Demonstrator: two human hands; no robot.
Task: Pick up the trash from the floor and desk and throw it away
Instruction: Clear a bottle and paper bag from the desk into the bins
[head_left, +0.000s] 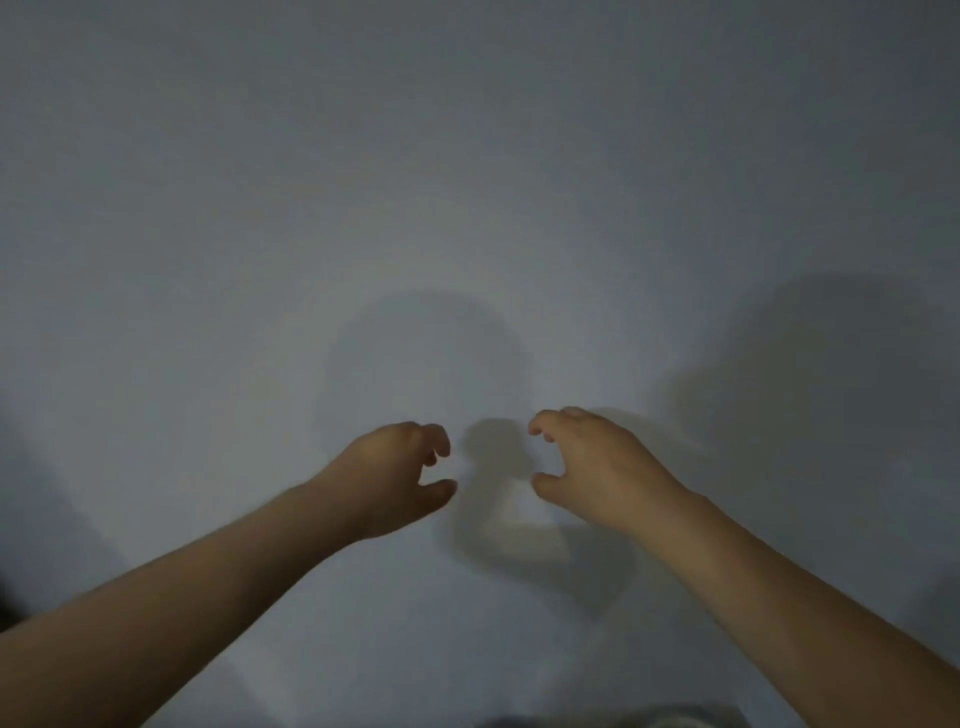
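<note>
- The left hand (395, 467) is held out with bare forearm, fingers loosely curled and thumb apart; nothing is held in it.
- The right hand (587, 462) is posed the same way just across a small gap, loosely curled and empty; the two hands are near each other but not touching.
- No trash is seen anywhere in view, so it cannot be told where it lies; no desk, floor or bin can be made out either.
- Progress cannot be read from this view. With both hands empty and nothing to pick up in sight, either a piece has just been dropped or none has been reached; which of the two cannot be judged.
- At the far left edge a small dark patch (4, 603) is cut off and cannot be identified.
- The surface (467, 182) behind the hands is plain, pale grey, matt and unmarked, dimly lit; whether it is wall or floor cannot be told.
- A soft-edged shadow (498, 452) is cast between the hands, with broader, fainter ones to the right.
- At the bottom edge a dim pale shape (597, 721) is barely shown; its material is unclear.
</note>
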